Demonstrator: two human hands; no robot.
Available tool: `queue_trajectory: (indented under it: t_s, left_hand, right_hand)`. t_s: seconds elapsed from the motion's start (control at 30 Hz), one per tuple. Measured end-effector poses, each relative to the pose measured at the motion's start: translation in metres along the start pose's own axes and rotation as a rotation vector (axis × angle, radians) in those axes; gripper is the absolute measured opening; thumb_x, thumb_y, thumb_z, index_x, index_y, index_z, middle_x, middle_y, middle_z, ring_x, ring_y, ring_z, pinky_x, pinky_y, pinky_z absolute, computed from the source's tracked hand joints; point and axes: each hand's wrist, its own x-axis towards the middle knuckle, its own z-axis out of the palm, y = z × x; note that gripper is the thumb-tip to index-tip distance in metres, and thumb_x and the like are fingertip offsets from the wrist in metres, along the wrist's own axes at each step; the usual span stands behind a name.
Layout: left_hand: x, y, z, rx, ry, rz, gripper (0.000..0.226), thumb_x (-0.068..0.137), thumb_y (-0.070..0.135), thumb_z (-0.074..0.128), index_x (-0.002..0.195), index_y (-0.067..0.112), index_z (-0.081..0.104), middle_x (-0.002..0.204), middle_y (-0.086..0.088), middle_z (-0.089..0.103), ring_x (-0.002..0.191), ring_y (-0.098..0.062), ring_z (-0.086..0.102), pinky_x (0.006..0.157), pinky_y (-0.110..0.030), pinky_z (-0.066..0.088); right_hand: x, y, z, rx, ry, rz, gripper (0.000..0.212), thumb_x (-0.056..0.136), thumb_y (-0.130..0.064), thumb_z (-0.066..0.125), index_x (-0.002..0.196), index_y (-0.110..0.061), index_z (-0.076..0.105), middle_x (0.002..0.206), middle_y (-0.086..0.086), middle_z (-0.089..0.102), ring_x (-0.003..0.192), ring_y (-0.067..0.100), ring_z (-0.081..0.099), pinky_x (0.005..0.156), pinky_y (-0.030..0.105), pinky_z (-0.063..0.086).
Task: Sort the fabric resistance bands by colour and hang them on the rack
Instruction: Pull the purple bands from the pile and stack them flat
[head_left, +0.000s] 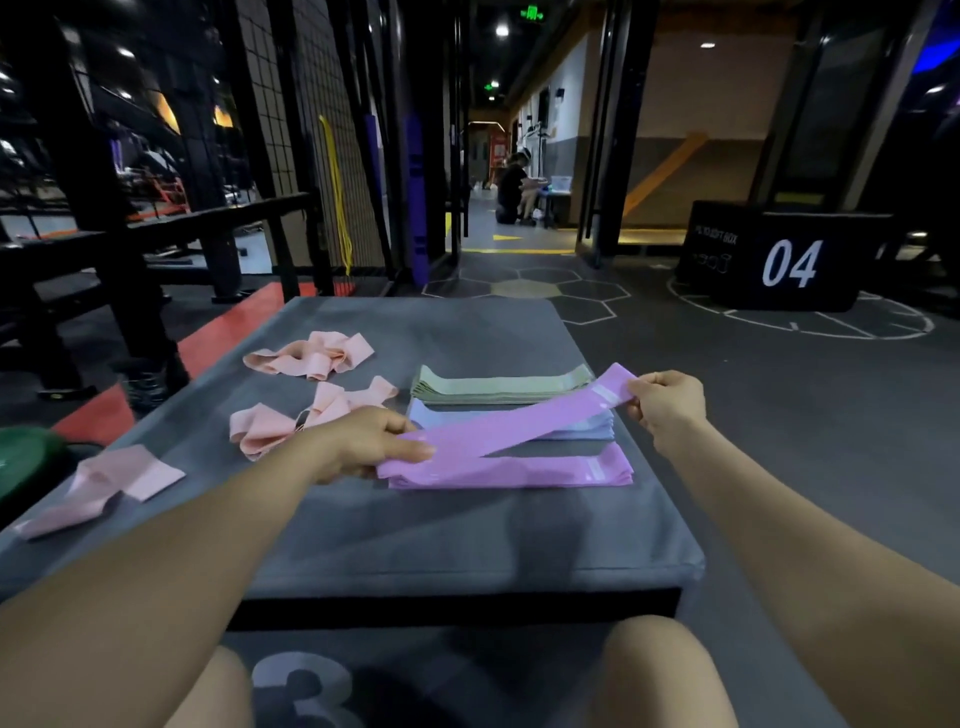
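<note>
I held a purple band stretched flat between my two hands, slanting from low at my left to higher at my right, above the grey padded box in front of me. My left hand pinched its near end, thumb on top; my right hand pinched the far end with curled fingers. Just beneath it, toward 6 o'clock, lay the purple stack. Under the band's middle sat the blue stack, and beyond that, toward 12 o'clock, the green stack. Loose pink bands lay crumpled at 10 o'clock, another bunch touching my left wrist, and one more at 9 o'clock near the box's left edge. A black box marked 04 stood on the floor at 2 o'clock.
</note>
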Motion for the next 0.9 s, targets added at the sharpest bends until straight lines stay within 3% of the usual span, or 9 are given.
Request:
queue_trajectory:
  t_s: [0.07,0.17,0.23,0.33,0.47,0.53,0.6,0.73,0.9]
  left_hand:
    - [0.007,-0.008,-0.004,-0.154,0.017,-0.066,0.01,0.083,0.012,0.069,0.082,0.014,0.059,0.074,0.002,0.061,0.057,-0.004,0.058,0.046,-0.014,0.047]
    - [0.023,-0.016,-0.004,-0.322,0.167,-0.114,0.01,0.087,0.005,0.062,0.084,0.014,0.059,0.079,0.001,0.062,0.062,-0.005,0.06,0.048,-0.012,0.05]
    - [0.036,-0.019,-0.001,-0.412,0.263,-0.116,0.014,0.087,0.001,0.061,0.078,0.012,0.057,0.074,-0.002,0.06,0.047,-0.003,0.06,0.042,-0.011,0.048]
    - [0.052,-0.025,0.006,-0.326,0.35,-0.111,0.02,0.083,-0.002,0.065,0.072,0.011,0.055,0.067,-0.005,0.055,0.035,-0.003,0.051,0.038,-0.01,0.044]
    - [0.062,-0.034,0.012,-0.145,0.395,-0.086,0.022,0.079,-0.006,0.067,0.066,0.009,0.056,0.063,-0.007,0.054,0.051,-0.016,0.047,0.04,-0.014,0.046]
    - [0.068,-0.04,0.012,-0.073,0.44,-0.085,0.022,0.075,-0.002,0.072,0.063,0.012,0.059,0.069,-0.01,0.06,0.064,-0.022,0.053,0.068,-0.028,0.057]
    - [0.07,-0.043,0.013,-0.038,0.469,-0.093,0.019,0.072,0.003,0.075,0.064,0.013,0.061,0.082,-0.014,0.066,0.076,-0.025,0.058,0.089,-0.04,0.053]
    - [0.071,-0.045,0.018,0.005,0.512,-0.091,0.009,0.074,0.007,0.074,0.078,0.01,0.066,0.096,-0.013,0.069,0.09,-0.029,0.063,0.086,-0.031,0.047]
    - [0.072,-0.055,0.022,0.0,0.548,-0.121,0.014,0.075,0.009,0.072,0.069,0.017,0.062,0.095,-0.01,0.07,0.096,-0.029,0.063,0.084,-0.031,0.048]
  right_hand:
    - [0.006,0.012,-0.002,-0.018,0.014,0.048,0.022,0.084,0.001,0.058,0.065,-0.01,0.054,0.059,0.008,0.053,0.049,0.015,0.047,0.052,0.024,0.043]
    - [0.012,0.031,-0.003,-0.084,0.016,0.091,0.02,0.08,0.003,0.058,0.063,-0.008,0.058,0.057,0.009,0.054,0.05,0.018,0.046,0.054,0.027,0.043]
    - [0.014,0.041,-0.001,-0.141,0.01,0.098,0.018,0.078,0.004,0.058,0.065,-0.007,0.06,0.057,0.009,0.057,0.051,0.019,0.048,0.056,0.027,0.044]
    - [0.014,0.052,0.002,-0.248,-0.007,0.062,0.016,0.077,0.004,0.058,0.067,-0.008,0.061,0.059,0.007,0.059,0.053,0.019,0.051,0.052,0.024,0.042]
    - [0.01,0.063,0.005,-0.405,-0.009,0.009,0.01,0.075,-0.001,0.059,0.074,-0.009,0.065,0.07,0.007,0.063,0.067,0.022,0.057,0.062,0.022,0.042]
    - [0.009,0.067,0.005,-0.477,-0.006,-0.003,0.009,0.075,-0.003,0.059,0.076,-0.009,0.066,0.073,0.008,0.064,0.073,0.024,0.058,0.068,0.024,0.042]
    - [0.008,0.069,0.003,-0.531,-0.012,-0.015,0.007,0.076,-0.005,0.059,0.077,-0.009,0.065,0.075,0.008,0.062,0.075,0.025,0.056,0.069,0.024,0.039]
    - [0.004,0.07,0.0,-0.58,-0.02,-0.032,0.005,0.081,-0.01,0.059,0.077,-0.01,0.061,0.077,0.007,0.059,0.079,0.027,0.053,0.07,0.025,0.037]
    - [0.005,0.076,0.001,-0.615,-0.005,-0.043,0.012,0.081,-0.004,0.054,0.072,-0.011,0.059,0.08,0.008,0.06,0.079,0.027,0.053,0.069,0.026,0.037]
